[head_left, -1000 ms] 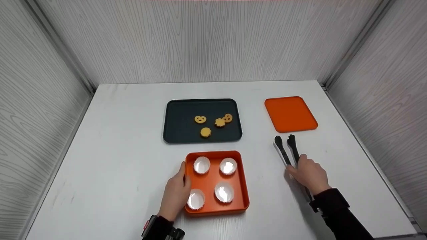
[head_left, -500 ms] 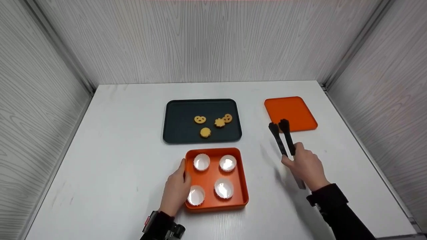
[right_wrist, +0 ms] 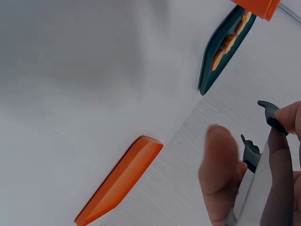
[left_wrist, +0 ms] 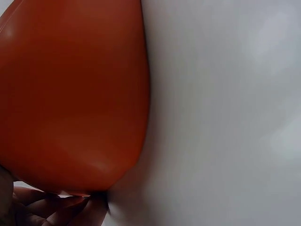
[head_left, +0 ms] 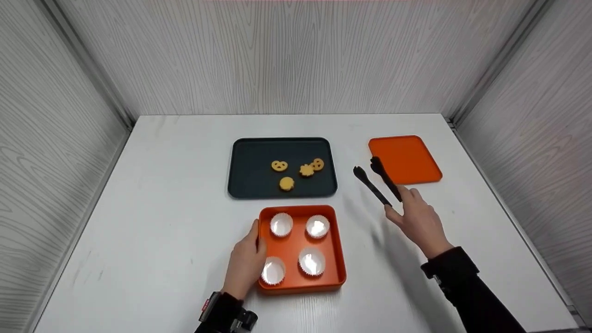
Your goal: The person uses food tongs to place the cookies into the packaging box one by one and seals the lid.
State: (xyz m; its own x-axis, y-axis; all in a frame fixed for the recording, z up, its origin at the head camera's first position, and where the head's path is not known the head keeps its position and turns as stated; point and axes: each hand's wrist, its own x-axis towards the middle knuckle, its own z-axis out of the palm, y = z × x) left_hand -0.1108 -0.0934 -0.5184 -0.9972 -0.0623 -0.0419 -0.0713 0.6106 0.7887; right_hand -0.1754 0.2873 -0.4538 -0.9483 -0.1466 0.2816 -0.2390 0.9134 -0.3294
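Note:
My left hand (head_left: 246, 266) grips the left side of a square orange box (head_left: 300, 289), thumb over the rim. Several white paper baking cups (head_left: 311, 261) stand inside the box. In the left wrist view the box's orange wall (left_wrist: 80, 94) fills the left half, with fingertips (left_wrist: 89, 212) at its lower edge. My right hand (head_left: 420, 222) holds a pair of black-tipped tongs (head_left: 372, 185), raised above the table with the arms spread and nothing between the tips. In the right wrist view the tongs' dark tips (right_wrist: 251, 153) show beyond the fingers.
Behind the box lies a dark green tray (head_left: 249, 171) with several small cookies, among them a pretzel-shaped one (head_left: 279, 166). A flat orange square (head_left: 407, 159) lies at the back right, overlapped by one tong tip. Grey wood-grain panels (head_left: 286, 55) enclose the white table (head_left: 162, 208).
My right hand has lifted the tongs off the table and carried them left, with the arms spreading wider. My left hand pushed the box slightly away, then stayed in place.

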